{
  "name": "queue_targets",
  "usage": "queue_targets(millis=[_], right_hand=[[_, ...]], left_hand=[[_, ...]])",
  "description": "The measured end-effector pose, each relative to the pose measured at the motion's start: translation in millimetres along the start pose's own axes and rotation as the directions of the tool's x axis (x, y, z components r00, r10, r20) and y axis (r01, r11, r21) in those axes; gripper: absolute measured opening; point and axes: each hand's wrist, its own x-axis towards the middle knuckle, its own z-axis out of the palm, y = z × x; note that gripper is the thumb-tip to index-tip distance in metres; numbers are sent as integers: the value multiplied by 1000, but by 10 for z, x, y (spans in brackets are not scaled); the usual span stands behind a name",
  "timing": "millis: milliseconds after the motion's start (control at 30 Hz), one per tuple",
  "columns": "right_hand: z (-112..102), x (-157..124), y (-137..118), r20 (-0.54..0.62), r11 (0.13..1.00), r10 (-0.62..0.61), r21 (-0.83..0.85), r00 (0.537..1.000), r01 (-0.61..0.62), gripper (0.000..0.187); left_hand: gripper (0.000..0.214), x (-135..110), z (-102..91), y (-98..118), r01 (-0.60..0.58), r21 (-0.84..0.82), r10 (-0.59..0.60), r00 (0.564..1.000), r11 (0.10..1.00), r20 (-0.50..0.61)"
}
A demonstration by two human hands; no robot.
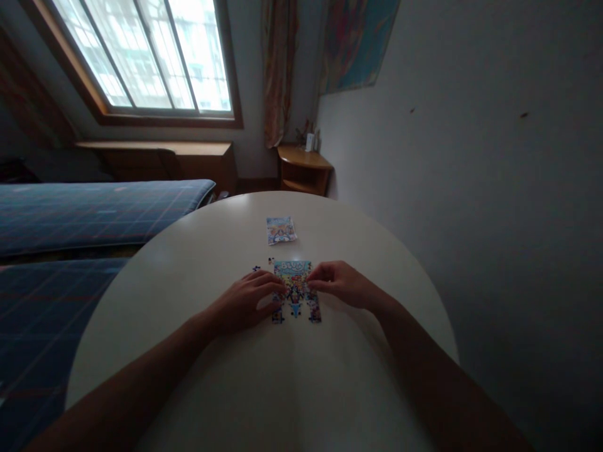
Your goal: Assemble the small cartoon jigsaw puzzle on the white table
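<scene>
A partly joined, colourful jigsaw puzzle (293, 270) lies flat on the round white table (202, 370), with gaps along its lower edge. My left hand (247, 300) rests over its left side, fingers stretched out and thumb apart, fingertips touching the pieces. At the right edge, my right hand (342, 282) has thumb and fingers pinched together on a jigsaw piece, which the fingers mostly hide. Two loose jigsaw pieces lie beyond my left hand, one small dark piece (256, 269) and another (271, 260) nearer the puzzle's top left corner.
Farther back on the table is a printed picture packet (281, 230). A bed with a blue checked mattress (94, 213) stands to the left, and a white wall (471, 188) runs along the right. A wooden corner shelf (305, 157) stands behind the table.
</scene>
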Motion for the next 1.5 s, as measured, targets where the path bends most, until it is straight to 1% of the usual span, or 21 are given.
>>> queue_targets(millis=[67,133,333,533,667,833,1033,1167,1300,1500], right_hand=[[5,3,15,-14,999,29,28,999,-29,27],[16,2,12,-14,999,45,15,999,-45,27],[40,-1,23,4,994,19,-112,1000,-18,25],[49,-21,42,128,985,-7,-171,992,29,24],[74,-39,-1,146,974,3,-223,989,30,22],[98,-38,-13,179,972,-6,-231,984,48,19],[107,-36,-4,183,970,-4,-236,983,48,19],[113,-38,5,206,954,-13,-291,978,74,18],[120,-43,32,204,944,-39,-313,978,103,18],[144,-39,58,183,948,-76,-292,980,128,17]], left_hand=[[26,-1,-2,0,-3,-10,4,1000,1000,14],[27,-4,-9,7,-14,-18,15,1000,1000,26],[34,-10,-75,72,-82,-69,88,992,994,93],[34,-3,-100,105,-110,-61,118,983,992,141],[32,-1,-103,121,-106,-53,113,981,993,158],[30,-10,-100,139,-96,-77,107,983,992,147],[31,2,-113,152,-96,-91,109,983,991,148],[32,11,-132,167,-97,-99,111,983,990,144],[31,10,-140,177,-91,-87,104,982,992,159],[29,12,-117,159,-117,-91,130,980,989,150]])
